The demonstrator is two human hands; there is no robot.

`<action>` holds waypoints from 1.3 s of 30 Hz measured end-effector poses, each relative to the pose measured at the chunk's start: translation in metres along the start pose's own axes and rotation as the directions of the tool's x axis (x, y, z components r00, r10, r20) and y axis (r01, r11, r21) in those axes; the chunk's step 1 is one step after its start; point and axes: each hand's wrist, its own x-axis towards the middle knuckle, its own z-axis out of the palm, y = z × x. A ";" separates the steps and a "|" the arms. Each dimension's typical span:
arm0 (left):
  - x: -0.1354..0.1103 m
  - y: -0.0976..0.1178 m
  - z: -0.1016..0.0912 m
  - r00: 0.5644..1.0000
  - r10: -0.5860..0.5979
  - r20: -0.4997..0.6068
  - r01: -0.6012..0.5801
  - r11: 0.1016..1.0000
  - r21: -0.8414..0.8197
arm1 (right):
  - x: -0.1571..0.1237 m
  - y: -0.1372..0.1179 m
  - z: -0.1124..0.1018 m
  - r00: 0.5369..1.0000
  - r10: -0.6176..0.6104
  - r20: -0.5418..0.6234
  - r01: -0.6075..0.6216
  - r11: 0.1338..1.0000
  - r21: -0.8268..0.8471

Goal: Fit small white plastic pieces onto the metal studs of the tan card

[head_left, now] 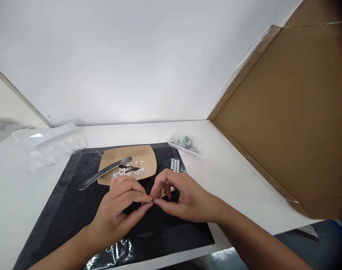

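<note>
Over the black mat (83, 213), both hands meet fingertip to fingertip. My left hand (118, 210) pinches with thumb and forefinger at a tiny item, too small to name. Directly opposite, my right hand (182, 197) pinches at the same spot, its other fingers curled. A small tan piece (164, 194) shows partly beneath the right hand. Just beyond the hands lies a brown paper tray (107, 157) holding white bits (137, 169) and dark strips (128, 168). A long grey-black nail file (103, 173) rests slantwise across its left side.
A dark card with white oval stickers (175, 165) lies right of the tray. Behind it stands a clear plastic box (184, 150) of small packets. Clear plastic packaging (55, 150) sits at the left. A cardboard panel (288, 112) borders the white table (215, 168) on the right.
</note>
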 end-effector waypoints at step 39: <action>0.005 0.003 -0.027 0.926 -0.195 0.324 0.300 0.900 -0.315 | -0.001 0.005 0.008 0.958 -0.283 0.044 0.286 0.951 -0.117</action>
